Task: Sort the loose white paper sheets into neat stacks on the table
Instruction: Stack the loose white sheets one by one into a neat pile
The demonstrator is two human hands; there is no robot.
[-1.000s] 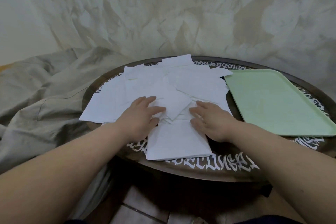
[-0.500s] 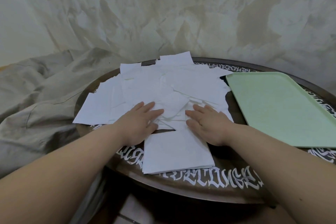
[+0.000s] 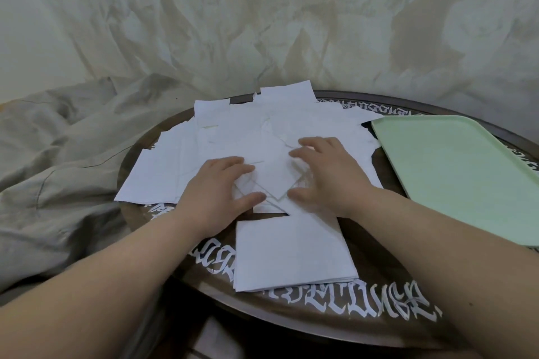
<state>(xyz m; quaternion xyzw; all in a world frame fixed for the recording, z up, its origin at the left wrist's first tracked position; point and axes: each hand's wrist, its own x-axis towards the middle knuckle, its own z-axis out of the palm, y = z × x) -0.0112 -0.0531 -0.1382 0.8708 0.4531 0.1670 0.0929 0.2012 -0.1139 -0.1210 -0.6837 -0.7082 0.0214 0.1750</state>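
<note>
Round desk (image 3: 379, 294): right hand (image 3: 323, 176) has slid farther onto the loose sheets (image 3: 233, 137); left hand (image 3: 217, 192) likewise, both grips spread flat, holding nothing; green tray (image 3: 455, 172) alongside.

Round dark table (image 3: 379, 326) with white lettering, loose white paper sheets (image 3: 233, 131) spread across it, left hand (image 3: 217, 192) and right hand (image 3: 323, 175) resting on them (fingers spread), neat stack (image 3: 291, 253) nearer the table's front edge, green tray (image 3: 455, 172) on the table's right side.

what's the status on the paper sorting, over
Left hand and right hand open, spread flat on the loose sheets. One neat stack at near edge of table. Green tray alongside, not obstructing.
</note>
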